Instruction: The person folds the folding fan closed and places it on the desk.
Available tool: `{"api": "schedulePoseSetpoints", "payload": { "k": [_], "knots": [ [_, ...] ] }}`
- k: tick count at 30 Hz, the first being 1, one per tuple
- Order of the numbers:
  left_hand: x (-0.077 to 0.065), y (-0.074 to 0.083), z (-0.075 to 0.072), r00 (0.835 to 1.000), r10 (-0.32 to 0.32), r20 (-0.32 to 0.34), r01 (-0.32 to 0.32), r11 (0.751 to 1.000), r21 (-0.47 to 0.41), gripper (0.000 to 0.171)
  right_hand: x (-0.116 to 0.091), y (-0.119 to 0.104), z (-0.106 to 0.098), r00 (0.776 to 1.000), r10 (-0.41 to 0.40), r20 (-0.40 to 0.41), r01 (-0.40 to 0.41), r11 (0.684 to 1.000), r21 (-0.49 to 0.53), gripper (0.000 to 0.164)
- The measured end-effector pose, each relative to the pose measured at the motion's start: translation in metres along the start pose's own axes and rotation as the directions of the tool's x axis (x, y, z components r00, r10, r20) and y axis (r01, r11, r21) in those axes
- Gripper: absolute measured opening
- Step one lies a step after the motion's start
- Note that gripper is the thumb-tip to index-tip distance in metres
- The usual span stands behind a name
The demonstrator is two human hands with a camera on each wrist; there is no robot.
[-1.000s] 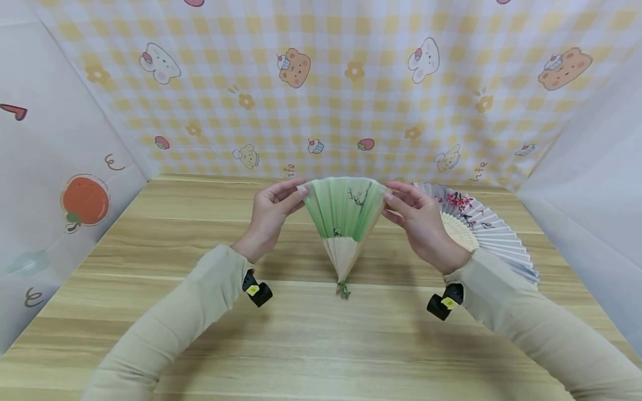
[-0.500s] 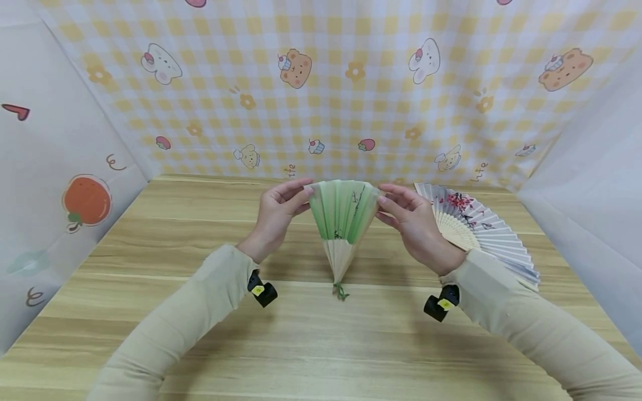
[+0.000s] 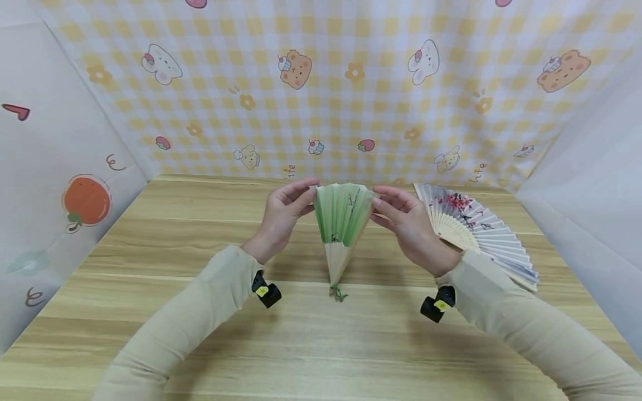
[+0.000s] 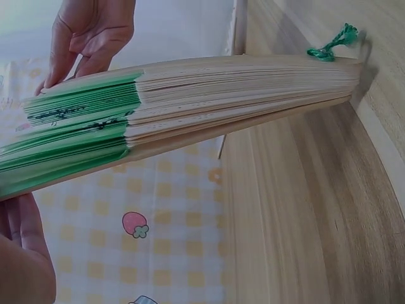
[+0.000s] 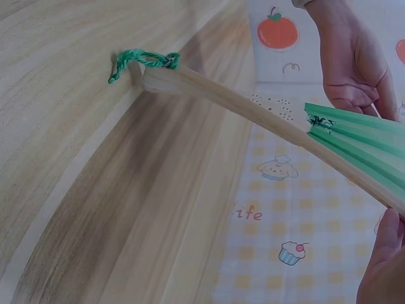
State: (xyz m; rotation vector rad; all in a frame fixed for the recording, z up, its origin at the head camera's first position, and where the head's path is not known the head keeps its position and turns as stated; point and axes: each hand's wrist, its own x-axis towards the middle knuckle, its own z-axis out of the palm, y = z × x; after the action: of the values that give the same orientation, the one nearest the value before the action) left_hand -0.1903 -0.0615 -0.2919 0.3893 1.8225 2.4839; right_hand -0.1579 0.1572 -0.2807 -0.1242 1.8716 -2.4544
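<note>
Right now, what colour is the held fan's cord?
The cord is green, clearest in the right wrist view.

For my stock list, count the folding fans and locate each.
2. The green folding fan is held between the left hand and right hand; the floral folding fan lies spread on the wood-grain table at the right, partly behind the right sleeve. No third fan shows.

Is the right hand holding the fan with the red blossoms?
No, the right hand pinches the edge of the green fan, while the blossom fan lies spread on the table.
</note>
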Motion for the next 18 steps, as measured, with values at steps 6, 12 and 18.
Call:
{"api": "schedulePoseSetpoints", "payload": {
  "k": [6,12,18],
  "knots": [
    [-0.0012,-0.0009,-0.0004,0.999,0.0,0.05,0.0,1.0,-0.005,0.023,0.0,0.0012,-0.0002,1.0,0.005,0.002,-0.005,1.0,-0.029,0.019],
    [-0.0018,-0.0016,0.0004,0.993,-0.021,0.113,0.02,1.0,0.013,0.031,0.0002,0.0014,-0.0002,1.0,0.005,0.003,-0.005,0.999,-0.034,0.018],
    [-0.0031,-0.0006,0.0022,0.984,-0.036,0.177,0.029,0.999,0.043,0.034,0.0001,0.0004,0.003,1.0,0.001,0.022,0.0,0.998,-0.059,0.019]
  ]
}}
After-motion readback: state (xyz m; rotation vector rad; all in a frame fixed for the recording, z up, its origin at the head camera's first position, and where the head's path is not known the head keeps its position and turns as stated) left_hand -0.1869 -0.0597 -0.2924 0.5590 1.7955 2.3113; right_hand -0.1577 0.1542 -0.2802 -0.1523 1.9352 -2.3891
